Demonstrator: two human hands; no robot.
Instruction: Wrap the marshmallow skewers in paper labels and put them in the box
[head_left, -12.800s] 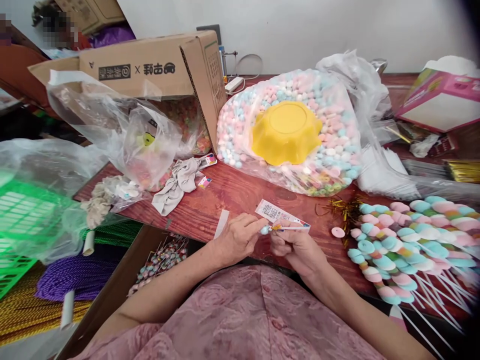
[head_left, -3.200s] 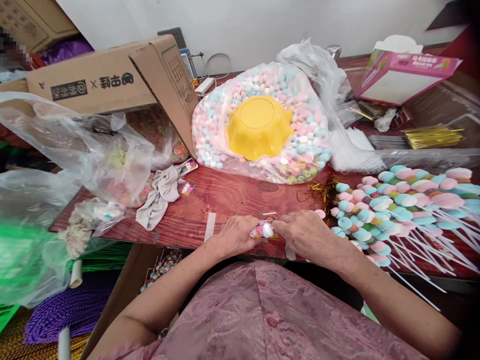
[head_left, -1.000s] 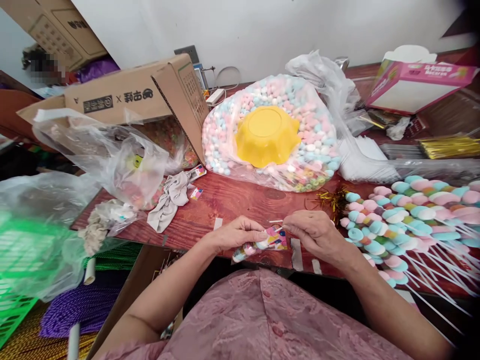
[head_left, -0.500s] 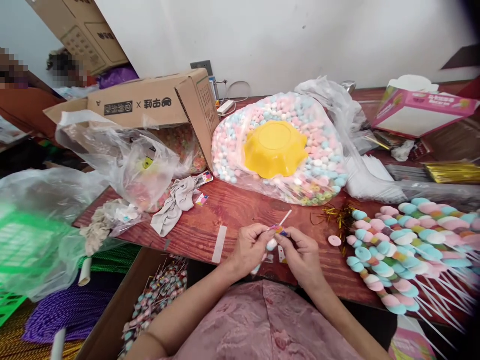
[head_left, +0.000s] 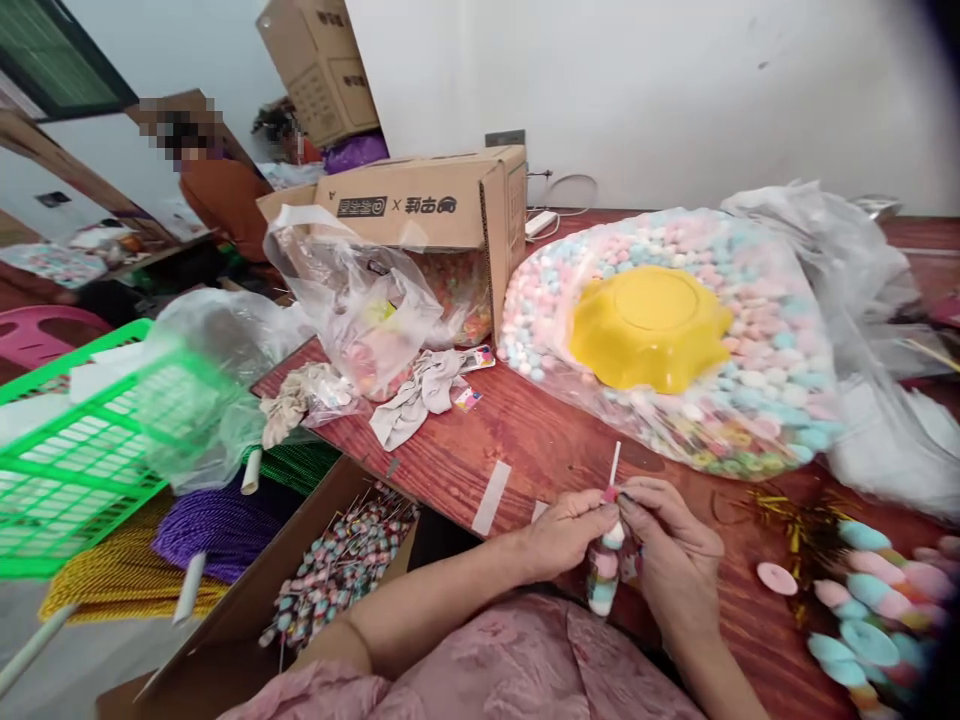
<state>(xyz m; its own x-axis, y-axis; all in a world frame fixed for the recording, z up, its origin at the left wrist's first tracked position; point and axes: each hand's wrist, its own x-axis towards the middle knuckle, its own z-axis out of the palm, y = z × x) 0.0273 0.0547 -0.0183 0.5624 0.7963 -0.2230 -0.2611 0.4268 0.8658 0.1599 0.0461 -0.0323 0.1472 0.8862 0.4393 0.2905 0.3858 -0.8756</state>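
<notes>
Relative to half a second earlier: view swung leftward; marshmallow skewer (head_left: 604, 572) now nearly upright between the hands, stick pointing up rather than slanting, sweets more exposed below the fingertips. Left hand (head_left: 570, 531): thumb and fingers pinched on the skewer's neck. Right hand (head_left: 677, 550): likewise drawn together there. Counted: one yellow bowl (head_left: 646, 325) beyond the hands; one pink disc (head_left: 776, 578) right of the right hand; left of the left hand, three rope bundles (head_left: 217, 530) and, nearer, marshmallow sticks (head_left: 334, 565) too crowded to count.
</notes>
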